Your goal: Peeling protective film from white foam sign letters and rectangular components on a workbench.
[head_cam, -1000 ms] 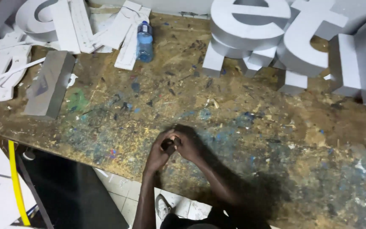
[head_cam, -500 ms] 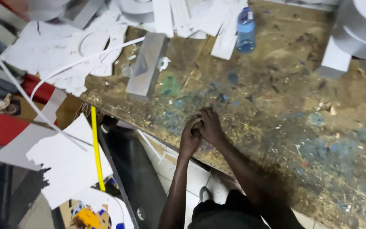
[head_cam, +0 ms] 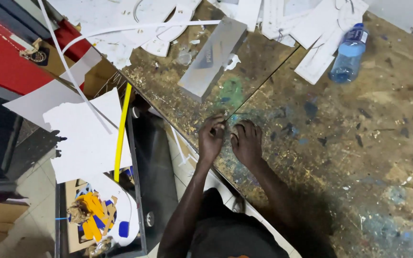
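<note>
L hand [head_cam: 211,139]: rested at bench [head_cam: 311,157] edge, fingers curled, tips pinched close on sth thin/small; can't tell what.
R hand [head_cam: 247,142]: just beside L, palm down, fingers bent flat on benchtop; grip can't tell, nothing seen in it.
Bar [head_cam: 212,58]: grey metal block, long, rectangular, lay flat & angled just above hands, apart from them.
Bottle [head_cam: 348,54]: clear blue plastic, on its side, upper R, well apart from hands.
Offcuts [head_cam: 311,24]: white sheet strips & curved pieces, heaped along far edge, some touching bottle.
Benchtop: rough wood, scarred, w/ blue/green paint blotches & chips.
Strip [head_cam: 121,131]: yellow, thin, straight, hung off bench's L side near white sheet [head_cam: 84,138] w/ torn edge.
Bin [head_cam: 135,191]: dark, open box below bench, beside L arm; orange/blue scraps [head_cam: 92,222] next to it.
Panel [head_cam: 5,57]: red, smooth, far L.
In the way: nothing between hands & bar.
</note>
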